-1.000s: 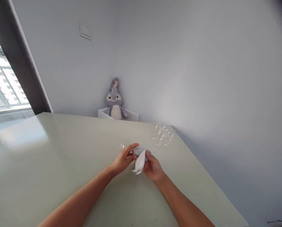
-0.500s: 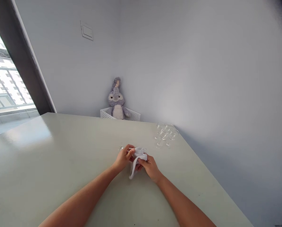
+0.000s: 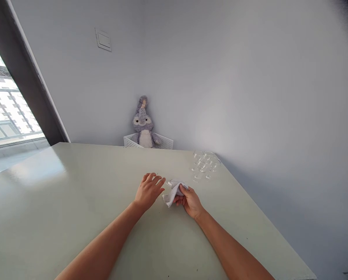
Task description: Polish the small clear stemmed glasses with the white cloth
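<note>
My right hand (image 3: 190,199) is closed on a white cloth (image 3: 174,193), thumb on top and fingers curled beneath. One loose corner of the cloth hangs down on the left. At the cloth's upper left edge a bit of clear glass (image 3: 169,182) shows, seemingly part of a small stemmed glass wrapped in it; most of it is hidden. My left hand (image 3: 150,189) is just left of the cloth, palm down, its fingers spread and holding nothing.
Several clear stemmed glasses (image 3: 203,165) stand together at the table's back right, near the wall. Past the far edge of the pale table (image 3: 89,202), a grey plush toy (image 3: 143,124) sits in a white perforated basket (image 3: 165,143).
My left hand has let go of the glass and cloth and moved left, its fingers opening. My right hand has moved slightly up and right, still gripping the cloth.
</note>
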{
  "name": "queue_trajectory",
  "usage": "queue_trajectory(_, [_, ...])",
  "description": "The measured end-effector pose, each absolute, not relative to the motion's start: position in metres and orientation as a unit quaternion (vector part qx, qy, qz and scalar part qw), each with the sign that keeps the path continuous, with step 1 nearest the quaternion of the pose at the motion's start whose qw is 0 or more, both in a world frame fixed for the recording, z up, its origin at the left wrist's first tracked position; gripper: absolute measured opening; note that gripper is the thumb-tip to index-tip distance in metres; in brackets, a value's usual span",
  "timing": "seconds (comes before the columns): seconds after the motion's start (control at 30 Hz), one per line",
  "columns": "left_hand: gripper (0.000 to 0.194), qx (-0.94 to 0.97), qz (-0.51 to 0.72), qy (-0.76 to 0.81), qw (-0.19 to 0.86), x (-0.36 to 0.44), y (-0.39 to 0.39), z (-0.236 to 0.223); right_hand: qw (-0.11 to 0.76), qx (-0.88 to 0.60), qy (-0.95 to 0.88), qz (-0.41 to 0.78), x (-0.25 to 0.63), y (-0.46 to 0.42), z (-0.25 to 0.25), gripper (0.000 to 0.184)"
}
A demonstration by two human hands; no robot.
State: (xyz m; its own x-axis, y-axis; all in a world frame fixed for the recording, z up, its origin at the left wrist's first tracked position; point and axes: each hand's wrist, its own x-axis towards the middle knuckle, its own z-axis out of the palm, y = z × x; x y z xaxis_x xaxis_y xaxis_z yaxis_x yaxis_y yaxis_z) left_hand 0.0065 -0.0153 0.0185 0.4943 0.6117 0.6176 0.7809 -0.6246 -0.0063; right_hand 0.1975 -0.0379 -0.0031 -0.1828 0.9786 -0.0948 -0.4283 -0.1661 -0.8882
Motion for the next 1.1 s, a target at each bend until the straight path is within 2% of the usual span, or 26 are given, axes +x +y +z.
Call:
queue_trajectory(0.13, [0.023,-0.859,-0.31,-0.395,0.105,0.006,-0.016,0.021,0.514,-0.344,-0.381,0.688,0.198,-0.038,-0.004,0.034])
queue_trajectory(0.27, [0.025,-0.864,-0.332,-0.371,0.081,0.009,-0.019,0.025,0.504,-0.324,-0.376,0.707,0.198,-0.036,-0.008,0.034])
queue_trajectory(0.63, [0.026,-0.875,-0.294,-0.365,0.122,0.021,-0.023,0.02,0.514,-0.302,-0.349,0.723,0.202,-0.037,-0.007,0.03])
queue_trajectory(0.8, [0.021,-0.887,-0.288,-0.355,0.061,0.011,-0.02,0.027,0.488,-0.288,-0.375,0.734,0.204,-0.041,-0.001,0.034])
queue_trajectory(0.93, [0.03,-0.871,-0.283,-0.395,-0.069,0.007,-0.023,0.034,0.451,-0.291,-0.502,0.678,0.215,-0.046,0.012,0.026])
queue_trajectory(1.1, [0.043,-0.758,-0.195,-0.364,-0.504,0.009,-0.03,0.039,0.327,-0.286,-0.636,0.637,0.237,-0.049,0.03,0.024])
